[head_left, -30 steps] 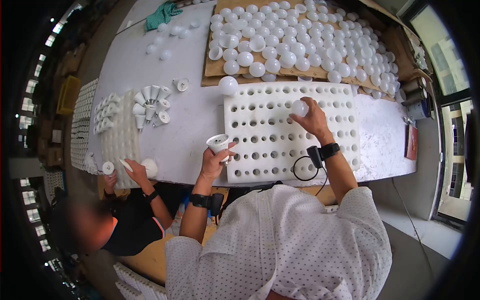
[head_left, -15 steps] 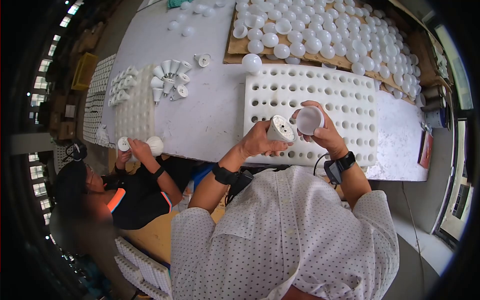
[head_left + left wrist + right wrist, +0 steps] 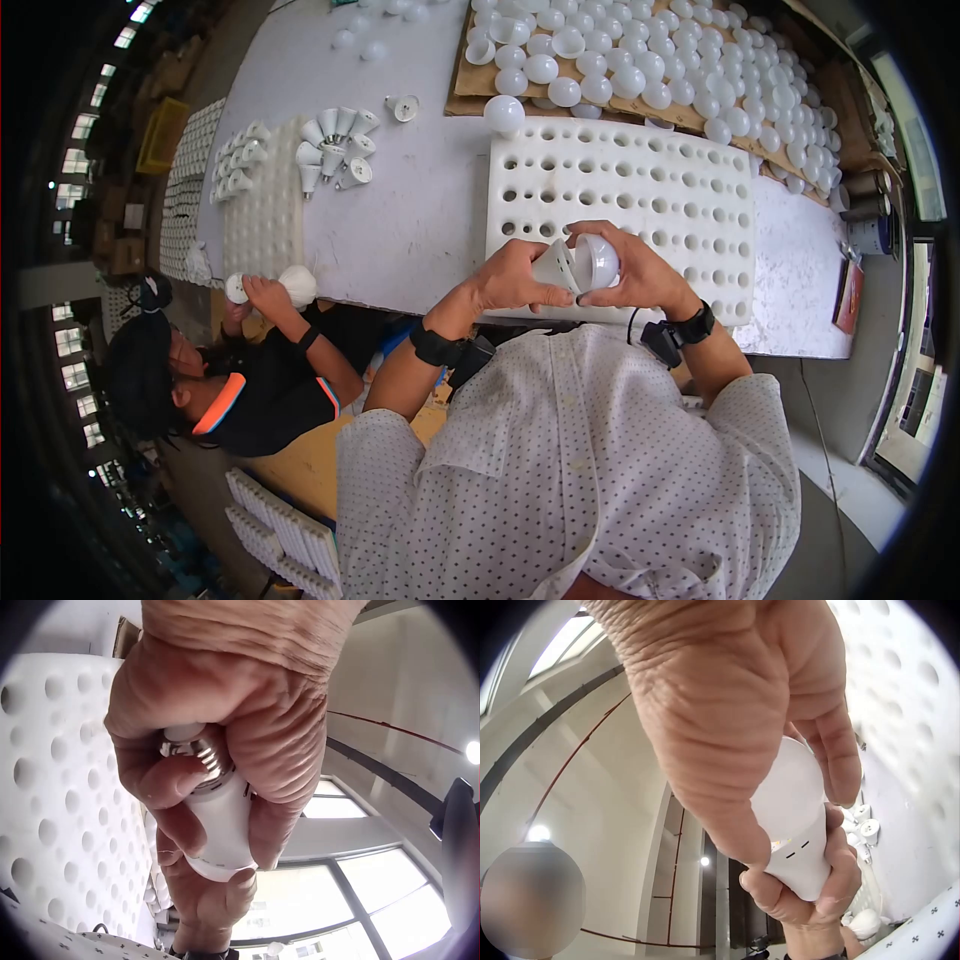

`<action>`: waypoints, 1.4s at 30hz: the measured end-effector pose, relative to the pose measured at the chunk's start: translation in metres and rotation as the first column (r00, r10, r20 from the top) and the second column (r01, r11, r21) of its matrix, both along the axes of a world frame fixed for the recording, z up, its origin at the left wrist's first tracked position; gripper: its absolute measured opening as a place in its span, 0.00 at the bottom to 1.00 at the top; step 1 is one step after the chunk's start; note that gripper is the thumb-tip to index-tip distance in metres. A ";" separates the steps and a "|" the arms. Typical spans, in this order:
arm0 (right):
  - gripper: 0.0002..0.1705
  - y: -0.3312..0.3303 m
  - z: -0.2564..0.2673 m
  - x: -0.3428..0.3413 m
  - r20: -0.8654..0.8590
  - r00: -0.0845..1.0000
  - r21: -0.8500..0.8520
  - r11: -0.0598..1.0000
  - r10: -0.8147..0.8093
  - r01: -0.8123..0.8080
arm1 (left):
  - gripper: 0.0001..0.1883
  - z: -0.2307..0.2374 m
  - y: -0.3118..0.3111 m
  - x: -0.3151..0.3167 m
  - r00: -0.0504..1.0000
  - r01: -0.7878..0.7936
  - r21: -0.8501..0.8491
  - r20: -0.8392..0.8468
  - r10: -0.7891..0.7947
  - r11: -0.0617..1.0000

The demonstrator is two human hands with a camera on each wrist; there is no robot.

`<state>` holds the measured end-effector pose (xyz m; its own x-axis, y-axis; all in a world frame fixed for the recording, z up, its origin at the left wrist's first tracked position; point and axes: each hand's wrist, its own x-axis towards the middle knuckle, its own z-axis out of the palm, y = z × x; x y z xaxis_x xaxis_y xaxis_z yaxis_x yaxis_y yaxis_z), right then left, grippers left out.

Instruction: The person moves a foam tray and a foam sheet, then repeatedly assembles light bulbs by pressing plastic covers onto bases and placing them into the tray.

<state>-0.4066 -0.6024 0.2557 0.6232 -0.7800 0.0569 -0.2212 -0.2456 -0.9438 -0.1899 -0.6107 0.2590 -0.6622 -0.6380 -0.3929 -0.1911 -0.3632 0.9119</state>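
Observation:
My left hand grips a white bulb base by its narrow end. In the left wrist view its metal screw cap sits among the curled fingers. A white dome cover is held by its sides between the thumb and fingers of my right hand. Dome and base face each other, rims together and slightly tilted. Through a narrow gap in the right wrist view, a bit of the yellowish board inside the base shows. Both are held over the near edge of a white foam board with rows of holes.
Many dome covers lie on cardboard behind the foam board; one dome sits by its far left corner. Several bulb bases cluster to the left, beside a second foam board. Another person works at the left.
The left hand has brought the bulb base rightward from the board's left side. The right hand has brought the dome nearer and turned it, so its opening now meets the base.

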 end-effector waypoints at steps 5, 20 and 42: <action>0.46 0.004 0.008 0.010 -0.234 0.967 -0.003 0.995 0.096 -0.099 | 0.24 -0.011 0.000 0.003 0.989 0.089 -0.012 0.117 -0.087 0.996; 0.30 0.014 -0.014 0.030 0.200 0.980 -0.211 0.976 -0.005 0.048 | 0.28 -0.011 0.000 0.002 0.959 0.228 -0.257 0.228 -0.170 0.939; 0.40 -0.152 -0.072 -0.011 -0.146 0.809 -0.399 0.782 -0.570 0.479 | 0.35 -0.139 -0.007 0.055 0.842 -0.244 -0.204 0.440 0.311 0.948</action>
<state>-0.4180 -0.7542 0.1832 0.1498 -0.9505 0.2721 -0.6190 -0.3048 -0.7239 -0.1352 -0.6173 0.1198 -0.2134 -0.8364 -0.5049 -0.5111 -0.3448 0.7873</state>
